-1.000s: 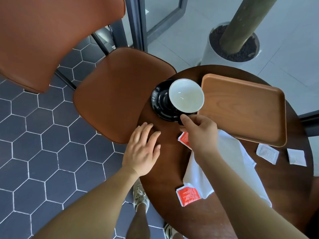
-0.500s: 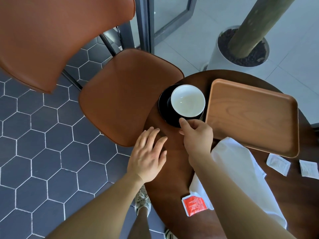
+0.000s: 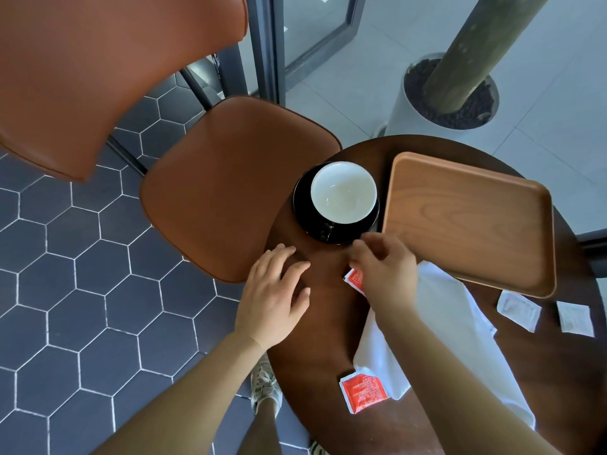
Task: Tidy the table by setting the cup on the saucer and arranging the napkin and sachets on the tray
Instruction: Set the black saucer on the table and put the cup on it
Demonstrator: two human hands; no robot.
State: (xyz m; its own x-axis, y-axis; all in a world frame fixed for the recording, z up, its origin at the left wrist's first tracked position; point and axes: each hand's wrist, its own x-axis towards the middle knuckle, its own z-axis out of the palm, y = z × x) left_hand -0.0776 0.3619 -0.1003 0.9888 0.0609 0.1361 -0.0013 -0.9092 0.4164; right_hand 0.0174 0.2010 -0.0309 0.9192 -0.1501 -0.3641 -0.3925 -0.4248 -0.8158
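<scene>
White-lined and black outside, the cup (image 3: 343, 192) is sitting upright on the black saucer (image 3: 303, 208) at the far left of the round dark wooden table (image 3: 315, 323). Its dark handle is pointing toward the person, slightly to the left.

The right hand (image 3: 384, 270) is hovering just beside the saucer's near edge, apart from the cup. Its fingers are loosely curled and blurred, and nothing is showing in its grasp. The left hand (image 3: 276, 300) is lying flat near the table's left edge with fingers spread, holding nothing, and is near the saucer but clear of it.

The wooden tray (image 3: 469, 221) is lying just right of the saucer, with its long axis running left to right and its right end angled nearer. Its surface is carrying nothing.

The white napkin (image 3: 453, 310) is lying crumpled on the table, with its long axis running from the tray's near edge toward the person. The right forearm is crossing over it.

One red sachet (image 3: 354, 280) is lying partly under the right hand at the napkin's far-left corner. A second red sachet (image 3: 363, 392) is lying flat at the napkin's near-left edge.

Two white sachets (image 3: 518, 310) (image 3: 575, 318) are lying side by side on the table near the tray's near-right corner, well apart from both hands.
</scene>
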